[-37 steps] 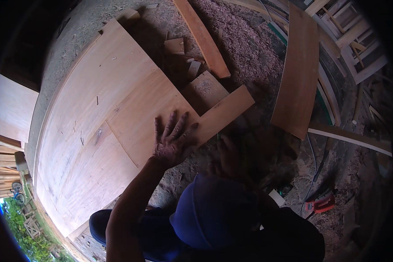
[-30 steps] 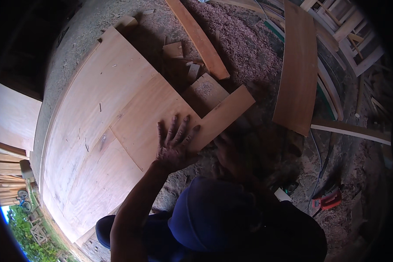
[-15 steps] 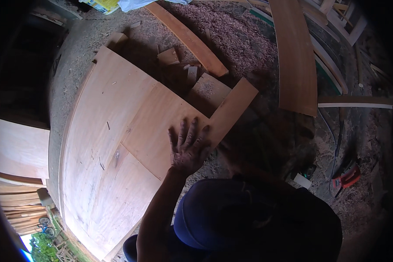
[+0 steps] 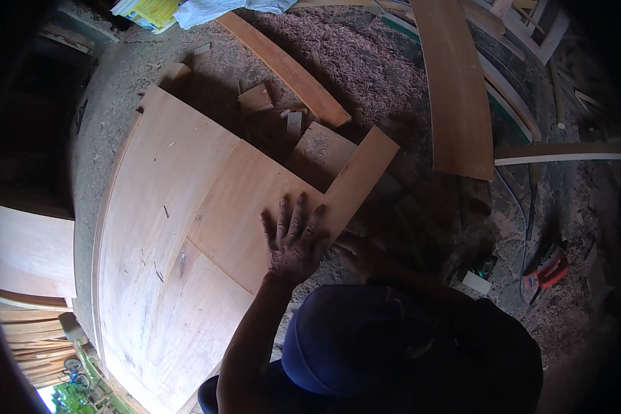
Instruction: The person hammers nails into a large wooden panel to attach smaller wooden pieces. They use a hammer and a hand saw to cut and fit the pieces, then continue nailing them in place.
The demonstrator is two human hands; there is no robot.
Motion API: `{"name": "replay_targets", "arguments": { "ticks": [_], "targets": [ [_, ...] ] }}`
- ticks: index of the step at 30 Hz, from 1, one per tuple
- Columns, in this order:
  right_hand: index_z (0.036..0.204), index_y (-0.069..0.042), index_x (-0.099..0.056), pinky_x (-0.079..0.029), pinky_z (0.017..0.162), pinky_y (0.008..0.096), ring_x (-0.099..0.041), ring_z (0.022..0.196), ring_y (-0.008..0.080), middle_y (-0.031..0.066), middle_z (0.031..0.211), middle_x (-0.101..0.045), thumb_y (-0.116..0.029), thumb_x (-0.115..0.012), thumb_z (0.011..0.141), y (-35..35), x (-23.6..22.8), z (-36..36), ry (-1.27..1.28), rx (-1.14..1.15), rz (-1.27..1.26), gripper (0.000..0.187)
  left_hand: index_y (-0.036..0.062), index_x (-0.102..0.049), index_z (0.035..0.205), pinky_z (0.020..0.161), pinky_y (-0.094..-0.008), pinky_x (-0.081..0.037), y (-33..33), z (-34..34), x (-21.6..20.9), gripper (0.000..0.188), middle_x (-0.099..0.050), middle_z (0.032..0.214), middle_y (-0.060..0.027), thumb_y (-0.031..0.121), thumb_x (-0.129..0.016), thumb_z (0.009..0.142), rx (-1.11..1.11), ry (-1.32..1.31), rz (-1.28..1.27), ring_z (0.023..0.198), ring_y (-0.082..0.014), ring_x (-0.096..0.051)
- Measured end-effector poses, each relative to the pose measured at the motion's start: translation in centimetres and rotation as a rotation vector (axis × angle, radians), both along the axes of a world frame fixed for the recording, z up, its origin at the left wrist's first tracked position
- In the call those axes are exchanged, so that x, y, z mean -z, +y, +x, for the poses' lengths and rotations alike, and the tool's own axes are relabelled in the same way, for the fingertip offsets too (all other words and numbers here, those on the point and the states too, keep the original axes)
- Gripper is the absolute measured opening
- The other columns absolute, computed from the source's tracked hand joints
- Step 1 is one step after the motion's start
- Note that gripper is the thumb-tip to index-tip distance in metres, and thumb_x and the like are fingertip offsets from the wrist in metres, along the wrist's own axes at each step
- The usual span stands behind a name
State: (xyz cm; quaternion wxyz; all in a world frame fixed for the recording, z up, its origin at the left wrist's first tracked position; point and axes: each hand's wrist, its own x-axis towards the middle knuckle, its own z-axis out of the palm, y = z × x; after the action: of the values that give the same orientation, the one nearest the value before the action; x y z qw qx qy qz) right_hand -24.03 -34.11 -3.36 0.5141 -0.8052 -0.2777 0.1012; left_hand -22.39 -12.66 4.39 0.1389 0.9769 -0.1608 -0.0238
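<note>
My left hand (image 4: 293, 245) lies flat with its fingers spread on a large pale plywood panel (image 4: 165, 214), close to its near right edge. At that corner a narrow wooden strip (image 4: 366, 159) sticks out beyond the panel's far edge. My right hand (image 4: 354, 254) is at the panel's near right edge, just right of the left hand. Deep shadow covers it, and its fingers are partly hidden by the edge; I cannot make out anything in it. A few short nail-like bits (image 4: 165, 211) lie loose on the panel.
Beyond the panel lie wood offcuts (image 4: 257, 98), a square block (image 4: 322, 148) and a long curved plank (image 4: 290, 69) on shavings. A wide brown board (image 4: 455, 96) stands right of them. A red power tool (image 4: 546, 271) with a cord rests at the right. More planks (image 4: 34, 338) are stacked at left.
The view has shifted slightly, so the surroundings sit a little differently. My left hand stays flat on the panel, and my right hand shows a bit more at the edge.
</note>
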Motion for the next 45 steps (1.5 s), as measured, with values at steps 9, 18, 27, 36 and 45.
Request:
{"name": "replay_targets", "arguments": {
  "ticks": [9,18,27,36,45],
  "targets": [
    [0.128,-0.002,-0.064,-0.051,0.098,0.0376,-0.067,0.114,0.024,0.0168,0.118,-0.071,-0.001,-0.053,0.1,-3.7,-1.4,6.6,0.238,0.26,0.096,0.03,0.0254,-0.042,0.156,0.118,-0.0737,0.0,-0.2,0.3,-1.3,0.089,-0.023,0.168,-0.0156,0.062,-0.073,0.08,0.005,0.116,0.012,0.155,-0.0447,-0.013],
    [0.125,-0.002,-0.066,-0.05,0.104,0.0361,-0.064,0.12,0.0185,0.0107,0.125,-0.071,0.001,-0.061,0.097,-2.7,1.5,8.8,0.4,0.029,0.431,0.028,0.0252,-0.042,0.155,0.117,-0.0738,0.001,-0.4,0.2,-0.5,0.087,-0.023,0.167,-0.0175,0.058,-0.073,0.081,-0.01,0.092,0.044,0.155,-0.0455,-0.012],
    [0.126,-0.001,-0.066,-0.049,0.106,0.0363,-0.065,0.119,0.0193,0.0086,0.125,-0.071,-0.002,-0.062,0.098,-5.9,3.6,10.9,0.401,-0.088,0.253,0.028,0.0177,-0.046,0.152,0.115,-0.0767,-0.006,-1.0,0.4,-0.6,0.084,-0.03,0.163,-0.0226,0.047,-0.077,0.079,0.013,0.04,0.041,0.152,-0.0494,-0.021],
    [0.125,-0.006,-0.067,-0.051,0.104,0.0393,-0.065,0.113,0.0217,0.0093,0.122,-0.07,-0.014,-0.064,0.097,-7.2,9.5,12.7,0.189,-0.153,-0.113,0.03,0.0196,-0.042,0.154,0.116,-0.0753,-0.006,-1.1,0.7,-0.4,0.089,-0.029,0.164,-0.0217,0.049,-0.078,0.077,0.021,0.05,0.044,0.152,-0.0489,-0.02],
    [0.126,-0.01,-0.069,-0.053,0.098,0.0371,-0.068,0.11,0.0231,0.0131,0.121,-0.072,-0.007,-0.064,0.093,-6.6,3.3,13.8,0.298,-0.186,-0.14,0.033,0.0218,-0.042,0.155,0.118,-0.0734,-0.003,-1.2,0.5,-0.7,0.091,-0.026,0.166,-0.0191,0.051,-0.078,0.077,-0.003,0.099,0.068,0.154,-0.0463,-0.015]
  ]
}}
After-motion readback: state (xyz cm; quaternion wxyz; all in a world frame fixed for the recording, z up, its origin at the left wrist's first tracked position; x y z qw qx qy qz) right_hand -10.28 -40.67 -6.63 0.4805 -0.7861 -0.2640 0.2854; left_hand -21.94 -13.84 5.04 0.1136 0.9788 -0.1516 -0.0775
